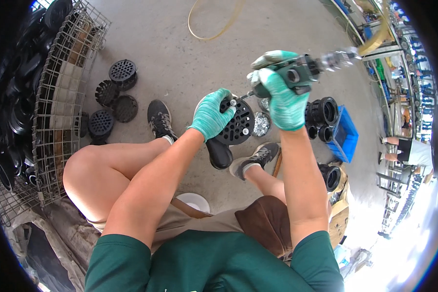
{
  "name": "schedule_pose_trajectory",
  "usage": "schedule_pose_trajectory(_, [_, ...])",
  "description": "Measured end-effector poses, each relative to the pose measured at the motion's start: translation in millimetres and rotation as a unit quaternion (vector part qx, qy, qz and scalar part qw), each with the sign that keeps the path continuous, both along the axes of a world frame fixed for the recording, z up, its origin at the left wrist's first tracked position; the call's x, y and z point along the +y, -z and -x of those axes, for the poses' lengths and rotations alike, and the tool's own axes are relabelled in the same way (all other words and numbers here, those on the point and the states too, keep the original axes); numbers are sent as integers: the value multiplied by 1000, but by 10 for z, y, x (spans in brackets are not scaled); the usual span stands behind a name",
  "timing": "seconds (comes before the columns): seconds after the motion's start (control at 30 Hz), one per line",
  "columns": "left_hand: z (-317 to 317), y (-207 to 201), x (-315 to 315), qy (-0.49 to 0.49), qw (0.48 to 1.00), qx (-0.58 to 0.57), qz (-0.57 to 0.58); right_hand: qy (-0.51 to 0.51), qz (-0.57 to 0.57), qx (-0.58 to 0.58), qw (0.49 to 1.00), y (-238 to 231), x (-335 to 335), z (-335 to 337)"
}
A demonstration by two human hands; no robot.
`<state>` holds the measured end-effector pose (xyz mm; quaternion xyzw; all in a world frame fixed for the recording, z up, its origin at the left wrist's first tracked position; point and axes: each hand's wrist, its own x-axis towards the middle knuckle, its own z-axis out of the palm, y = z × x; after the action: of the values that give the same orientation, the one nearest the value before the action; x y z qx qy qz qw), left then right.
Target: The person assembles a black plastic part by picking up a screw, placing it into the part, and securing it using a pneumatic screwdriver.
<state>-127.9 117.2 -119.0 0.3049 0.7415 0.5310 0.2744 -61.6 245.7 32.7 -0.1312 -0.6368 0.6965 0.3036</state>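
Observation:
In a pale green glove, my left hand (214, 114) grips a round black drain grate (237, 124) with many slots, held above the floor between my feet. A smooth black curved part (219, 154) joins below the grate. By my left fingertips a small silver screw (233, 102) stands at the grate's upper edge. Another screw head (246, 131) shows lower on its right side. My right hand (284, 104), also gloved, is wrapped round a dark power screwdriver (293, 75), tilted so its thin bit reaches the upper screw. A clear coiled hose (338, 59) runs from its back end.
A dish of silver screws (261, 124) sits behind the grate. Several black grates (123, 71) lie left, near a wire cage (58, 112) full of black parts. Black ribbed fittings (326, 111) and a blue crate (345, 134) stand right. A person (416, 150) is far right.

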Motion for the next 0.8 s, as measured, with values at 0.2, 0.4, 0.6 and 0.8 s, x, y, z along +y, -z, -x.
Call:
schedule_pose_trajectory(0.2, [-45, -11, 12, -34, 993, 114, 6, 30, 0, 25, 999, -166, -5, -470])
schedule_pose_trajectory(0.4, [-64, -118, 37, -35, 976, 204, 70, 80, 10, -29, 996, 13, -177, -839])
schedule_pose_trajectory(0.6, [-41, -117, 66, -40, 959, 265, 96, 89, 42, -13, 995, 87, -288, -808])
schedule_pose_trajectory(0.8, [-64, -153, 59, -45, 969, 224, 92, 62, 11, -37, 997, 147, -293, -798])
